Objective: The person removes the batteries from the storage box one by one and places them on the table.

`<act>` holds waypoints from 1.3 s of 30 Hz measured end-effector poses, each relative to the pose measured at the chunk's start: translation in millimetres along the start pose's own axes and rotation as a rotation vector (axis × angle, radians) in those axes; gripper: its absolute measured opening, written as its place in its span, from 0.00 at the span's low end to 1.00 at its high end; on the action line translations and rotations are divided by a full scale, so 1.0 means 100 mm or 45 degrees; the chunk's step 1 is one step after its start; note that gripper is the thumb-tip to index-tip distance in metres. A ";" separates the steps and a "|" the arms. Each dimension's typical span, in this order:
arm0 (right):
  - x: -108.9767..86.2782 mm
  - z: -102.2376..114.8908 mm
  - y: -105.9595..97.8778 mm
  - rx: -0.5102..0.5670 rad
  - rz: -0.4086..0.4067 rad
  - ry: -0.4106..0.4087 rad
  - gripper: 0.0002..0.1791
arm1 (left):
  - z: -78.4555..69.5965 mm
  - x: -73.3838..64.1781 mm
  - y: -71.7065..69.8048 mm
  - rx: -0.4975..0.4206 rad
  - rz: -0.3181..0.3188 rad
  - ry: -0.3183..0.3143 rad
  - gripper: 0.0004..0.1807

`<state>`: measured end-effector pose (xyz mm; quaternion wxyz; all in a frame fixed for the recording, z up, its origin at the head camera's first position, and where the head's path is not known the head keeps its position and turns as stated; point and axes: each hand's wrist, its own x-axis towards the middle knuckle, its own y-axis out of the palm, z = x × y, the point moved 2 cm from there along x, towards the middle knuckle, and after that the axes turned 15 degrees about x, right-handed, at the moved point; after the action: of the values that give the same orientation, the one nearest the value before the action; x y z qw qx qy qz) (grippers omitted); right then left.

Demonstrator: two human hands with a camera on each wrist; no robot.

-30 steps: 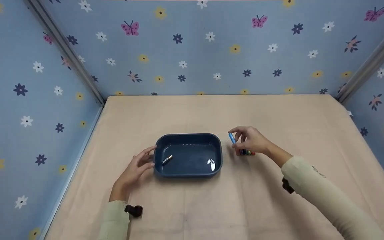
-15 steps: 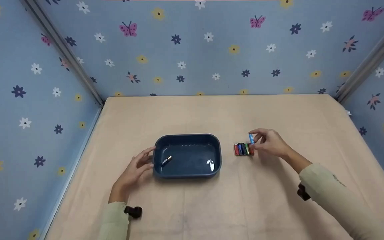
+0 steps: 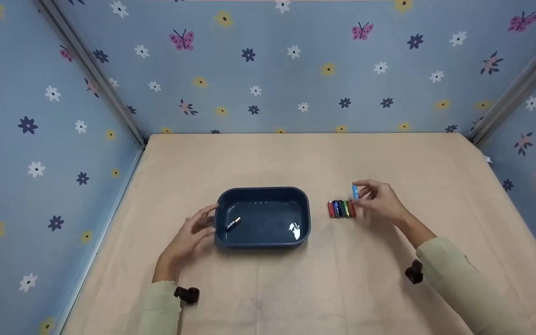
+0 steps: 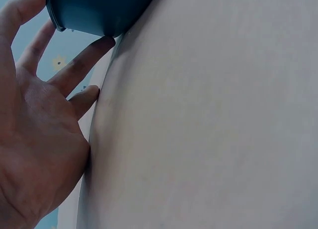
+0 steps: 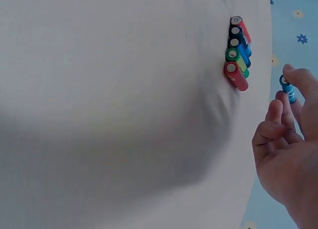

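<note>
Between thumb and fingertips my right hand (image 3: 379, 201) pinches a light blue battery (image 3: 355, 191), held up just beyond the right end of a row of batteries (image 3: 341, 209). The row has several in red, blue, dark, green and red, side by side on the table. In the right wrist view the pinched blue battery (image 5: 287, 89) shows one end toward the camera. My left hand (image 3: 188, 238) touches the left side of a dark blue rectangular dish (image 3: 262, 244) with spread, fairly straight fingers. One dark battery with a copper end (image 3: 233, 224) lies inside the dish, near its left wall.
A beige cloth covers the table (image 3: 268, 288). Blue flowered panels (image 3: 268, 70) stand behind it and on both sides, with grey metal posts (image 3: 96, 70) at the corners. The dish stands left of the battery row with a narrow gap between them.
My right hand has moved right with the light blue battery, from beside the dish to the row's right end, uncovering the row. My left hand and the dish have stayed put.
</note>
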<state>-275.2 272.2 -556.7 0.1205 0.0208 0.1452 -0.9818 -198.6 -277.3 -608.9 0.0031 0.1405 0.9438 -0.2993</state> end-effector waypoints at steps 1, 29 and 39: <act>0.00 -0.02 0.00 0.014 0.000 0.006 0.31 | 0.00 0.00 -0.01 0.006 -0.003 -0.005 0.35; -0.10 -0.36 -0.05 0.048 0.112 0.136 0.33 | 0.01 0.02 0.01 -0.064 0.006 0.024 0.35; -0.08 -0.38 -0.03 -0.014 0.132 0.131 0.33 | 0.03 -0.01 0.00 -0.012 -0.014 0.019 0.35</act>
<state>-267.9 287.5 -592.0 0.1639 0.0780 0.1555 -0.9710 -197.9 -279.2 -611.4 -0.0047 0.1377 0.9459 -0.2937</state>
